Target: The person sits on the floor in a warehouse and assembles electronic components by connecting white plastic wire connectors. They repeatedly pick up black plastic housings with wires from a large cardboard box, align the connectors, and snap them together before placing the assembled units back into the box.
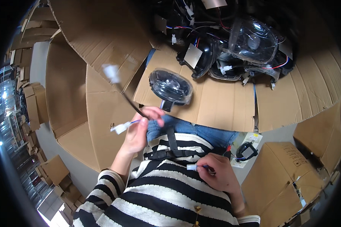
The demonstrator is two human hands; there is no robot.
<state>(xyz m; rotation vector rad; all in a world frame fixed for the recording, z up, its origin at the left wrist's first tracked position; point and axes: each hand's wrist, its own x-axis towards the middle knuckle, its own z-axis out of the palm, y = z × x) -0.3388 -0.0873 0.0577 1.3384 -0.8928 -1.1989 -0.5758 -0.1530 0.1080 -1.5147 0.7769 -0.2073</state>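
My left hand (138, 130) is closed on a dark cable (130, 101), which rises up and left to a blurred white connector (111, 73). A second white connector (120, 128), on blue and white wires, sticks out left of the same fingers. Just beyond that hand, a round clear-lensed lamp (171, 86) with a black housing rests on a cardboard flap (223, 109). Close to my striped shirt, my right hand (217, 172) pinches a wire behind a small translucent white connector (191, 167). Where that wire runs past the fingers is hidden.
An open cardboard box ahead holds several black lamps (253, 39) with loose wires and plugs. Another lamp unit (247, 151) lies on a pale surface to my right. Cardboard boxes stand at right (276, 181) and left (68, 94), with stacked boxes (34, 100) further left.
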